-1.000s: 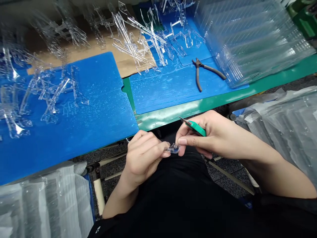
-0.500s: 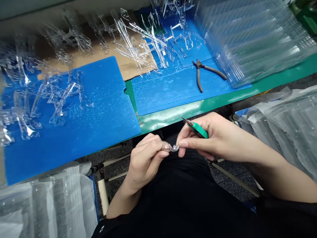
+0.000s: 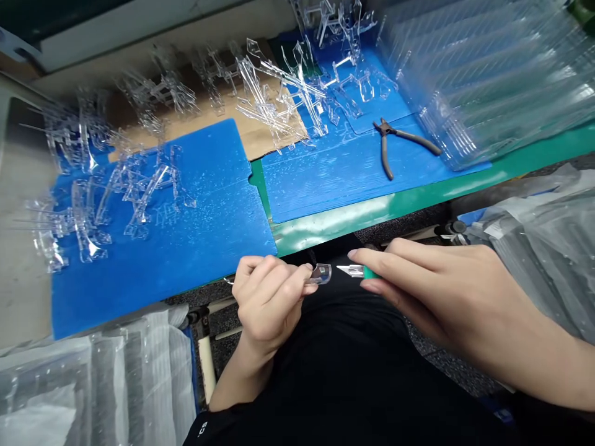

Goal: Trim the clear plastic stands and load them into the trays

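Observation:
Between the fingers of my left hand (image 3: 269,300) is a small clear plastic part (image 3: 321,273). Its curved end sticks out to the right past my thumb and forefinger, and the rest is hidden in my closed hand. My right hand (image 3: 423,285) grips a craft knife (image 3: 357,271) with a green handle, mostly covered by my fingers. The knife's pointed blade faces left, a short way from the plastic part's end and apart from it. Both hands are over my lap, just in front of the table edge.
Diagonal cutters (image 3: 388,139) lie spread on the blue sheet (image 3: 320,186). Clear moulded parts (image 3: 139,186) cover the table's left and back, some on cardboard (image 3: 232,118). Stacked clear trays (image 3: 493,80) stand at the right. White-wrapped stacks (image 3: 116,371) flank me below the green table edge (image 3: 334,226).
My right fingers have left the plastic part, and the knife has swung round so its blade points at it. My left hand has turned, showing more of the part's end. The view has shifted slightly.

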A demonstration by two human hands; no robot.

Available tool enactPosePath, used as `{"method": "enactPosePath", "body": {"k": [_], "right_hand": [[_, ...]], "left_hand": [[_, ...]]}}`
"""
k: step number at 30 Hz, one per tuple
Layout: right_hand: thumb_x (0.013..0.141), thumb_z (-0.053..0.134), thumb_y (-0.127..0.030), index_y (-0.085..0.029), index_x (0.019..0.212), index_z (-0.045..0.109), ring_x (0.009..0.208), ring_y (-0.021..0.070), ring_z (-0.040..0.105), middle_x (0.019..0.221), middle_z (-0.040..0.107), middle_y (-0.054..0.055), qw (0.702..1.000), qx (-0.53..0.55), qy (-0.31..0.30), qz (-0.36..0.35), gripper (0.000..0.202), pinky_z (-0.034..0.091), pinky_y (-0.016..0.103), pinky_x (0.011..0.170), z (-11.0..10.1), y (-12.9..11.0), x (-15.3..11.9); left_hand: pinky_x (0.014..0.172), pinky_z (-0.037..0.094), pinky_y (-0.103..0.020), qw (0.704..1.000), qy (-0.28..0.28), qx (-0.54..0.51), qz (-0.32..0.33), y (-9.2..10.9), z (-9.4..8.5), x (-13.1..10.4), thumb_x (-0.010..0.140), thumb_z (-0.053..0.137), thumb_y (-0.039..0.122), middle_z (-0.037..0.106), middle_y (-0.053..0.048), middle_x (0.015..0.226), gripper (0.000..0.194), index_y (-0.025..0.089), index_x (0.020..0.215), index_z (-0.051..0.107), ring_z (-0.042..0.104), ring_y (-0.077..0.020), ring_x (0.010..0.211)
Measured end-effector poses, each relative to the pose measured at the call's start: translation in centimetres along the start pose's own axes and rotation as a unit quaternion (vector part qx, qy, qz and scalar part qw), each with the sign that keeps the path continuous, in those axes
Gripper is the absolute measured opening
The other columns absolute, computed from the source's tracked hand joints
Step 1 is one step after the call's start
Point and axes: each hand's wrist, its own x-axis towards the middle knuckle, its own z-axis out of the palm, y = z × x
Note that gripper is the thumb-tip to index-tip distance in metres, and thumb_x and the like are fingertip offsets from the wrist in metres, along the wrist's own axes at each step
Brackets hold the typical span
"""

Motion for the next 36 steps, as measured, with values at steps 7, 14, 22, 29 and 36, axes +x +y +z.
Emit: {"method": "enactPosePath", "body": {"k": [7,14,22,29,36], "right_hand": [[0.12,0.049,-0.035,-0.019,0.115,0.076,0.064,0.0155,0.061,0.081,0.066,0.002,1.0,-0.005,-0.015,-0.015,0.031,0.033,0.036,0.057,0.4,-0.1,0.0],[0.12,0.051,-0.032,-0.017,0.118,0.075,0.063,0.0128,0.058,0.082,0.062,-0.001,0.999,0.016,-0.026,-0.017,0.028,0.036,0.032,0.058,0.1,0.1,0.2],[0.119,0.056,-0.034,-0.02,0.125,0.076,0.067,0.0135,0.065,0.085,0.073,0.001,0.996,0.084,-0.031,-0.01,0.025,0.044,0.027,0.062,0.6,1.1,0.3],[0.116,0.061,-0.027,-0.017,0.126,0.08,0.107,0.0229,0.083,0.121,0.086,0.007,0.99,0.136,0.008,0.034,0.024,0.058,0.031,0.096,2.4,2.9,1.6],[0.115,0.061,-0.03,-0.021,0.12,0.081,0.107,0.0218,0.083,0.118,0.087,0.004,0.978,0.195,0.005,0.072,0.023,0.057,0.029,0.093,2.2,2.2,1.8]], "left_hand": [[0.075,0.042,-0.039,1.0,-0.005,-0.006,0.008,0.2,0.0,-0.2,0.112,0.067,0.025,0.075,-0.004,0.075,0.014,0.014,0.105,0.073,0.067,-0.0155,0.065],[0.073,0.039,-0.038,1.0,-0.008,-0.018,0.006,0.2,0.1,-0.1,0.113,0.066,0.026,0.073,-0.003,0.074,0.015,0.015,0.105,0.073,0.065,-0.0146,0.063],[0.07,0.038,-0.038,0.983,-0.02,-0.176,-0.052,0.5,0.1,-0.1,0.112,0.067,0.028,0.07,0.0,0.07,0.015,0.018,0.102,0.071,0.058,-0.0134,0.058],[0.068,0.038,-0.039,0.961,-0.03,-0.262,-0.079,0.6,0.4,-0.3,0.115,0.062,0.032,0.072,0.0,0.073,0.017,0.02,0.109,0.072,0.059,-0.0142,0.058],[0.068,0.04,-0.038,0.955,-0.023,-0.282,-0.087,0.4,0.8,-0.7,0.115,0.063,0.032,0.075,-0.001,0.079,0.016,0.02,0.108,0.07,0.059,-0.0141,0.061]]}}
